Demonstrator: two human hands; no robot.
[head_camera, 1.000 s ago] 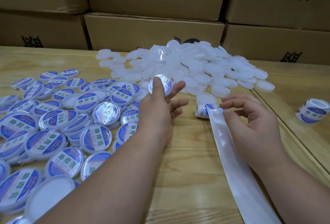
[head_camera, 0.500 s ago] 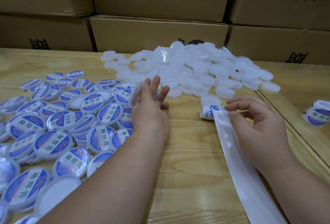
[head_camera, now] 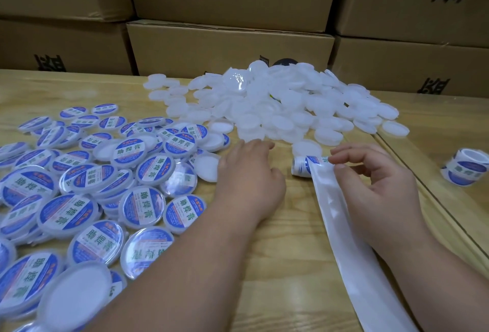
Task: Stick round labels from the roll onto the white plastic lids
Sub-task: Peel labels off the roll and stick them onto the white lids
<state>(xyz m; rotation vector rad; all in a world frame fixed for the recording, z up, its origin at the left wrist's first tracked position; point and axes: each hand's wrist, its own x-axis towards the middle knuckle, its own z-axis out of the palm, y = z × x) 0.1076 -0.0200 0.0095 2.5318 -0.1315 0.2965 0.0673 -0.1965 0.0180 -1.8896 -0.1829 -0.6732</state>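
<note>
Glossy paper label edge pinched in my right hand (head_camera: 375,186), at the label roll (head_camera: 308,166).

My left hand (head_camera: 248,172), fingers straight and holding nothing, reaches left of the roll toward the white lids (head_camera: 277,109) heaped behind it. I judge them light, stiff and slippery: grip by the rim. Labelled lids (head_camera: 79,186) lie farther left.
</note>
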